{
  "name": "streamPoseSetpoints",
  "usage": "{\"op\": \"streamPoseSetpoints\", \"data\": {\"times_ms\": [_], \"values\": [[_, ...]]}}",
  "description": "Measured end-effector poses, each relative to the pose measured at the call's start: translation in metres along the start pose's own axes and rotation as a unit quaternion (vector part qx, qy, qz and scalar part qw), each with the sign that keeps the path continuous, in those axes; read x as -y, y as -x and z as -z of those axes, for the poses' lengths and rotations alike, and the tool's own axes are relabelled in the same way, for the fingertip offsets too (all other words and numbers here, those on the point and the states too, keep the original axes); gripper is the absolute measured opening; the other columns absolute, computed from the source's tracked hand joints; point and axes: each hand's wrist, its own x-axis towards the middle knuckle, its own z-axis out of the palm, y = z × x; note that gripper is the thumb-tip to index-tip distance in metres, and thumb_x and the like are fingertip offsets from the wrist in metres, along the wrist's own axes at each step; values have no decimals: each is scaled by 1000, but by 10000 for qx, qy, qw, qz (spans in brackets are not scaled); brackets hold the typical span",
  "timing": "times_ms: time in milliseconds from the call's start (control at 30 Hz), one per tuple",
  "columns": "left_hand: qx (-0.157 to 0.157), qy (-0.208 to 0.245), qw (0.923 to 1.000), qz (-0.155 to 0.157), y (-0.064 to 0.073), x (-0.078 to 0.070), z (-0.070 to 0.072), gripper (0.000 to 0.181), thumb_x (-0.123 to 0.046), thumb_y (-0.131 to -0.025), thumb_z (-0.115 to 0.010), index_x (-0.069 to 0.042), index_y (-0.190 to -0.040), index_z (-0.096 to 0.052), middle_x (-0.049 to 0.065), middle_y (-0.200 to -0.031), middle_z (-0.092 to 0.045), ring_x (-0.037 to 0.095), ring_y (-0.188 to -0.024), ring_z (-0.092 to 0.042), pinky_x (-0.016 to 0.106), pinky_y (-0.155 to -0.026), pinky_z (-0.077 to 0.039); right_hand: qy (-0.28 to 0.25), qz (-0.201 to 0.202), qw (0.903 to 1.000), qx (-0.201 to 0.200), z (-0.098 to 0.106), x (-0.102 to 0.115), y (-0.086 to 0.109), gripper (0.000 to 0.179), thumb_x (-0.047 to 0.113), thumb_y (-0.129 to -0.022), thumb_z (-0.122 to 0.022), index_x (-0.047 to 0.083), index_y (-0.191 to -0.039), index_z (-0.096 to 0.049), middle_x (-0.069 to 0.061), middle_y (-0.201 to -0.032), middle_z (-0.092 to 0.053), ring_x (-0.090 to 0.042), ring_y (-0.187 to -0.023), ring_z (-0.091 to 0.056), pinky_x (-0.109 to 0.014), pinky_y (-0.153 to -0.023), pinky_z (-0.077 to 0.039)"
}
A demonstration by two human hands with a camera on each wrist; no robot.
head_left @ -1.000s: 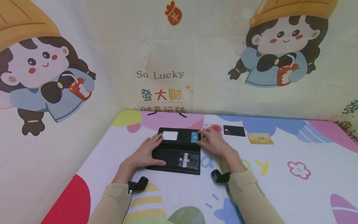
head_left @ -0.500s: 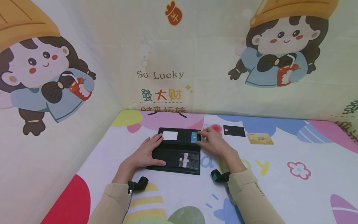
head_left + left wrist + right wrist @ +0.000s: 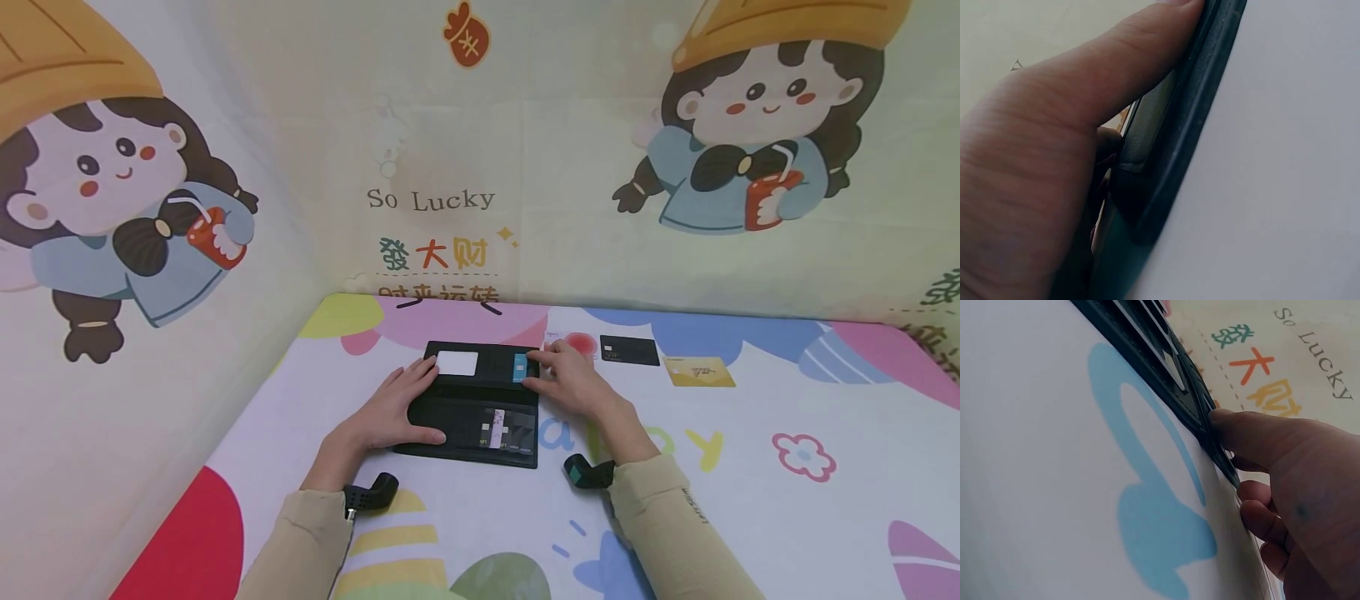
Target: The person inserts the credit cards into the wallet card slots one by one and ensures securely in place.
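Note:
A black wallet (image 3: pixel 465 392) lies spread open on the table. My left hand (image 3: pixel 382 412) rests across its left side, fingers stretched over the upper half and thumb on the lower half; the left wrist view shows that thumb along the wallet's edge. A blue card (image 3: pixel 520 367) sits at the right end of the upper half, part of it hidden. My right hand (image 3: pixel 573 379) holds the card's right edge between thumb and index finger, and the other fingers are bent. In the right wrist view the thumb touches the wallet (image 3: pixel 1179 394) near its corner.
Clear-windowed cards (image 3: pixel 506 431) fill the lower half's right side; a white panel (image 3: pixel 457 363) shows above. Right of the wallet lie a card with a red circle (image 3: pixel 581 342), a black VIP card (image 3: pixel 628 351) and a gold card (image 3: pixel 699 372). A patterned cloth wall (image 3: pixel 555 250) stands behind.
The right thumb and index finger have shifted very slightly left at the blue card. The left hand and wallet stay in place.

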Motion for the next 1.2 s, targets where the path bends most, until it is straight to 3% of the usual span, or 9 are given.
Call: {"op": "streamPoseSetpoints", "data": {"times_ms": [667,967,1200], "values": [[-1,22,10000,29,0,0,0,116,-66,-72,-78,-5,-159,-30,8,-168,-16,29,-154,-10,49,-123,-3,-42,-47,10000,73,2,-1,0,59,31,-93,-74,7,-144,-56,-16,-126,-56,-30,-109,-55,-48,-93,-54],[-6,9,10000,36,0,0,0,116,-64,-72,-79,-6,-159,-30,8,-168,-16,28,-154,-9,49,-123,-3,-189,48,9997,-142,8,-7,2,56,30,-94,-73,6,-142,-56,-16,-120,-59,-32,-106,-61,-50,-94,-53],[-29,34,10000,-13,0,1,-1,116,-65,-72,-78,-5,-159,-30,8,-168,-16,29,-153,-10,50,-123,-3,-195,-6,9994,-285,14,-13,6,56,30,-95,-73,6,-142,-57,-13,-120,-57,-29,-106,-56,-49,-95,-50]]}}
